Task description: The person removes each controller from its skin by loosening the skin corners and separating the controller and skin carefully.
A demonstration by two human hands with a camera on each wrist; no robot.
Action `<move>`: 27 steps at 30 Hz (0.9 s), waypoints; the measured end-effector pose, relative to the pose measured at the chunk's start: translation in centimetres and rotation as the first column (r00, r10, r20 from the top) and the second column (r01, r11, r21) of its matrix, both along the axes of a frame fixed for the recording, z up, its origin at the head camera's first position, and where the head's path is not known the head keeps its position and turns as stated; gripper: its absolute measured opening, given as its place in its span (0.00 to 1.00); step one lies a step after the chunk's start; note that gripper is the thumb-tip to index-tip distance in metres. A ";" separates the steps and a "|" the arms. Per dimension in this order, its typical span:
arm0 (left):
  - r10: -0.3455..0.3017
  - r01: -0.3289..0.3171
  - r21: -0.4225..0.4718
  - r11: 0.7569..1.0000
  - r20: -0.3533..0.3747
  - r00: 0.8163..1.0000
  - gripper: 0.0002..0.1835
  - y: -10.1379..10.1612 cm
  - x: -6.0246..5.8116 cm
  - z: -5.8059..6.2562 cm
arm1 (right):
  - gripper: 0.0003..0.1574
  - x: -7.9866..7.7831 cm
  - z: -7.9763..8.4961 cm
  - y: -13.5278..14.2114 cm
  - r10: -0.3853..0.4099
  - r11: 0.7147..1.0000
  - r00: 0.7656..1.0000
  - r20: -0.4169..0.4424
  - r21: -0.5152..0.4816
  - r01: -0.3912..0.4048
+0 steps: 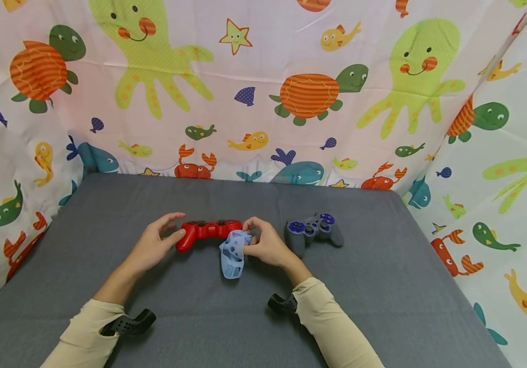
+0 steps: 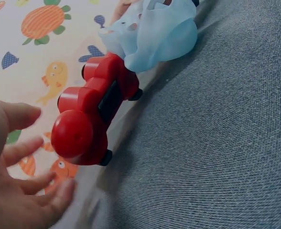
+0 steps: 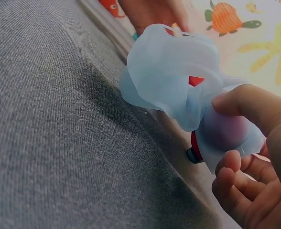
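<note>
A red game controller (image 1: 206,230) lies at the middle of the table. Over its right handle hangs a translucent light blue silicone controller cover (image 1: 233,260); the rest of the cover dangles loosely toward the near side. My right hand (image 1: 267,244) pinches the cover at that handle, thumb on top and fingers below, with the red showing through in the right wrist view. Beside the controller's left handle is my left hand (image 1: 154,244), its fingers loosely spread. In the left wrist view these fingers stand apart from the red controller (image 2: 78,133).
A dark grey controller (image 1: 314,231) with blue button areas lies right of my right hand. The grey cloth-covered table (image 1: 208,327) meets a curtain (image 1: 254,66) printed with sea animals at the back and sides. Black bands (image 1: 130,323) sit on both wrists.
</note>
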State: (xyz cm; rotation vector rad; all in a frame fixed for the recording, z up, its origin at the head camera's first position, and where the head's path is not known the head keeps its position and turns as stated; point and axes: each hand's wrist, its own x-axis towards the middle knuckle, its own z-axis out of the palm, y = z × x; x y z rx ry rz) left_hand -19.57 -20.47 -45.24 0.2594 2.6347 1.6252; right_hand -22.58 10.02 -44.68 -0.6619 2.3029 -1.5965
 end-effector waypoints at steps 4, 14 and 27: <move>-0.066 0.064 0.021 0.998 0.116 0.991 0.33 0.1 0.0 -0.1 | 0.23 -0.8 -1.8 0.1 -0.007 1.000 0.999 -0.034 -0.001 0.007; -0.123 0.101 0.111 0.989 0.214 0.969 0.38 0.2 0.0 -0.3 | 0.24 -0.8 -2.1 -0.1 -0.019 1.000 0.997 -0.076 0.008 0.020; -0.087 0.073 0.072 0.995 0.221 0.971 0.40 0.3 -0.2 -0.4 | 0.30 -1.2 -2.4 0.4 0.050 0.998 0.999 -0.019 -0.047 -0.051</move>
